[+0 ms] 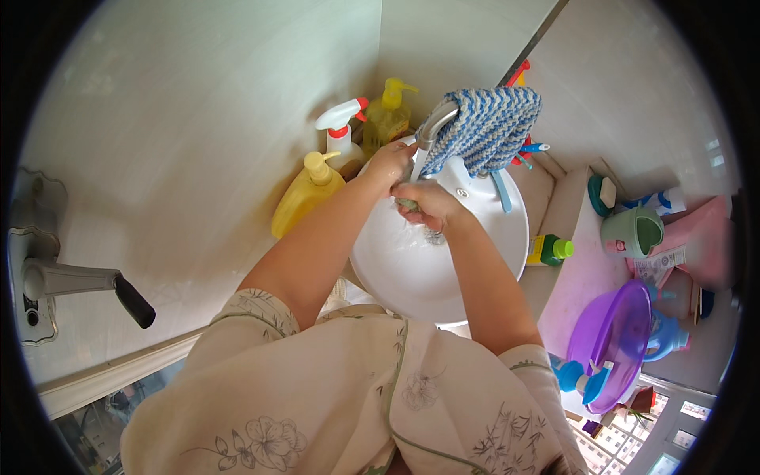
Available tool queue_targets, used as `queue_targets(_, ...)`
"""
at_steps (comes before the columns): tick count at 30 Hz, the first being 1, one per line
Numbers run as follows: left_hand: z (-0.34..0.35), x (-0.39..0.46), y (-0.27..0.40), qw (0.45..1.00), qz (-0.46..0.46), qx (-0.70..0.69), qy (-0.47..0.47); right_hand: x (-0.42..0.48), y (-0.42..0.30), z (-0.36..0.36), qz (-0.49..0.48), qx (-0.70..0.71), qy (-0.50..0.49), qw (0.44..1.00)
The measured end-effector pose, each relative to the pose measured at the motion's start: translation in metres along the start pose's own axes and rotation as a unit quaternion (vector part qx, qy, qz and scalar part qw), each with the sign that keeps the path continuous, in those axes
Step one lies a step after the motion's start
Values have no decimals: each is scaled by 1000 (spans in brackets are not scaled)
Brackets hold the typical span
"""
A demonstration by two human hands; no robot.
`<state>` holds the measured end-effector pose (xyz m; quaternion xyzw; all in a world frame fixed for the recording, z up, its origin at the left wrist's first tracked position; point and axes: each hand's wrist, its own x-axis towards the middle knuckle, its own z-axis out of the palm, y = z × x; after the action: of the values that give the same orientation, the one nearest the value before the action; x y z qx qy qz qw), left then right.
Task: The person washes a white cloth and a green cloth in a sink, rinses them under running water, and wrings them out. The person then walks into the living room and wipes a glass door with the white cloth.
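Both hands are over a white washbasin (392, 267), under the curved metal faucet (436, 123). A stream of water (420, 163) runs down onto them. My right hand (436, 205) grips a small, wet, grey-green item (408, 204) that may be a cloth or sponge; most of it is hidden by the fingers. Just up and to the left, my left hand (392, 163) closes on the same bunched item, close to the spout. Beneath my right hand, water splashes around the metal drain (434, 236). A blue-and-grey knitted cloth (493, 127) is draped over the faucet.
Left of the basin stand a yellow pump bottle (306, 193), a white spray bottle (341, 122) and a clear yellow pump bottle (387, 119). A light-blue handle (502, 191) rests at the basin's right. Rightward are a green-capped bottle (551, 249), green pail (629, 231) and purple basin (611, 350).
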<state>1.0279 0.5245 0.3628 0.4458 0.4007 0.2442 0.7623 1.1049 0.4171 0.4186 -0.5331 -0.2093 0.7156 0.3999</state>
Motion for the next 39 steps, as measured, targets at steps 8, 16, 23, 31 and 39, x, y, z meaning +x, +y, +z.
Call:
queue_targets(8, -1, 11, -25, 904, 48, 424, -13, 13, 24, 11, -121, -638, 178, 739)
queue_targets(16, 9, -59, -19, 981, -168, -100, 18, 3, 79, -12, -62, -322, 331, 885)
queue_targets(23, -1, -93, -26, 967, -243, -30, -74, -35, 80, 6, -119, -412, 309, 849)
queue_targets(31, -23, -93, -32, 969, -95, -195, -114, -49, 92, -5, -156, 137, 104, 973)
queue_targets(39, -21, -116, -15, 928, -125, -347, -39, -50, 85, -25, -182, 305, 4, 935)
